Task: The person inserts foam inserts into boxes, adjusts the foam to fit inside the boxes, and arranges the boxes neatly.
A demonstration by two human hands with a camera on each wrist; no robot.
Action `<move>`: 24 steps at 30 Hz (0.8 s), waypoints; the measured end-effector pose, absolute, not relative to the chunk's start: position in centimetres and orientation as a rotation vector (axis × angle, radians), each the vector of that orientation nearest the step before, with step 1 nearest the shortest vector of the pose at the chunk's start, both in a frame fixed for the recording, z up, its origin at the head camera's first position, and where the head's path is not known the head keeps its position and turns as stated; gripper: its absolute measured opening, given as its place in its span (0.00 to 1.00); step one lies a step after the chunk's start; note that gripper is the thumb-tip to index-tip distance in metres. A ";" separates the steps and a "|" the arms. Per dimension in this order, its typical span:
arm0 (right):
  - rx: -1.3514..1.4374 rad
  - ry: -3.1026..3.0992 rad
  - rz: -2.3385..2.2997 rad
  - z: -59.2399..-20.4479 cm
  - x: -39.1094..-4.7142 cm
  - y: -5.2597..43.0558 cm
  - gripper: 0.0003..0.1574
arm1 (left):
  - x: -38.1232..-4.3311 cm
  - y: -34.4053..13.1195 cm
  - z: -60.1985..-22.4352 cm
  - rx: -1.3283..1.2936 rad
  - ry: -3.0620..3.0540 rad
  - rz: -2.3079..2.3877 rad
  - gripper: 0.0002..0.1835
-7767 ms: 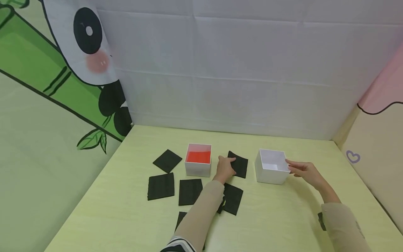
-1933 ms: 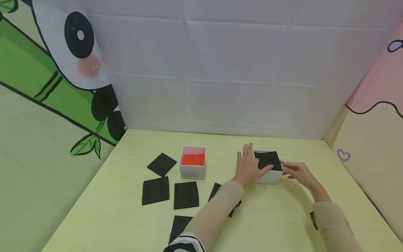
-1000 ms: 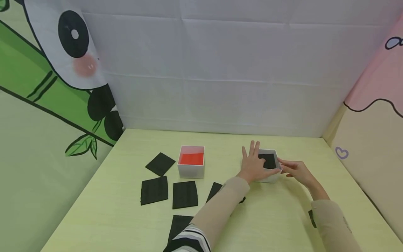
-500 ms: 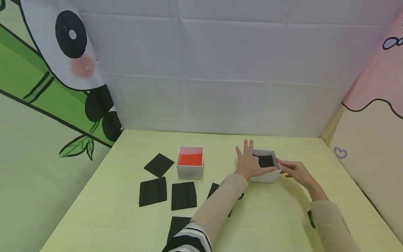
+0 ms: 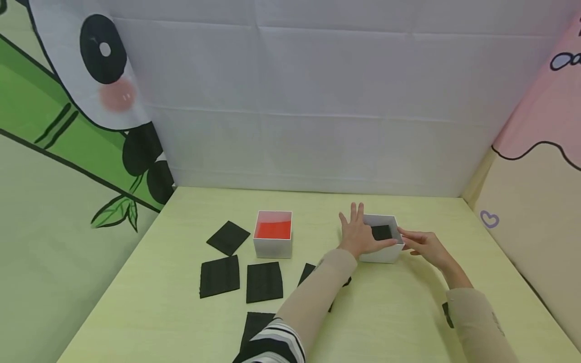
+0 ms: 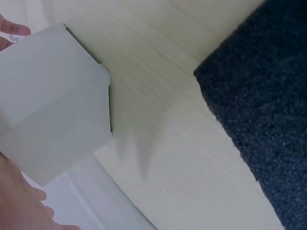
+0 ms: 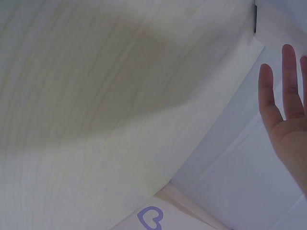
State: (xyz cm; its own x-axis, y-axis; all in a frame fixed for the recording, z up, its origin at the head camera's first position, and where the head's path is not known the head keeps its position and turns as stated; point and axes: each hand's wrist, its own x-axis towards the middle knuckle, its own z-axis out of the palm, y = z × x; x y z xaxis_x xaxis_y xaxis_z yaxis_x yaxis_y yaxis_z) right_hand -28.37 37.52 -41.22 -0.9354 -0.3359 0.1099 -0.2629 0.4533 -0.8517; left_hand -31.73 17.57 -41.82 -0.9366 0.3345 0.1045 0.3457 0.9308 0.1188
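Observation:
A white box (image 5: 381, 256) stands toward the right of the table, with a black felt square (image 5: 381, 232) lying inside it. My left hand (image 5: 356, 237) is at the box's left side, its thumb stretched along the front rim and the other fingers pointing up or over the edge; the index fingertip is hidden. The thumb and index finger of my right hand (image 5: 428, 247) pinch the right rim. In the right wrist view, its other fingers (image 7: 289, 86) reach out straight near the box wall (image 7: 273, 21). The left wrist view shows the box's outer walls (image 6: 57, 76) close up.
Left of centre stands another white box (image 5: 273, 249) holding an orange-red piece (image 5: 272, 230). Black felt squares (image 5: 265, 282) lie around its left and front; my left forearm (image 5: 313, 292) covers some of them. A white cloth backdrop (image 5: 317, 126) hangs at the table's back edge.
My left hand has carried a black felt square from beside the orange-red box into the white box, where it has sunk lower. My right hand has stayed on the rim.

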 end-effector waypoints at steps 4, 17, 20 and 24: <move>-0.526 2.626 -1.494 -41.2 -28.3 37.4 0.24 | -31.6 17.3 -41.7 -0.568 -2.983 -0.235 0.41; -0.502 2.646 -1.493 -41.5 -28.4 37.6 0.25 | -30.7 15.8 -40.9 -0.704 -2.932 -0.348 0.39; -0.489 2.646 -1.481 -41.4 -28.4 37.5 0.26 | -30.4 15.2 -40.7 -0.720 -2.929 -0.401 0.38; -0.467 2.638 -1.476 -41.2 -28.3 37.4 0.27 | -29.8 14.6 -40.2 -0.718 -2.940 -0.418 0.39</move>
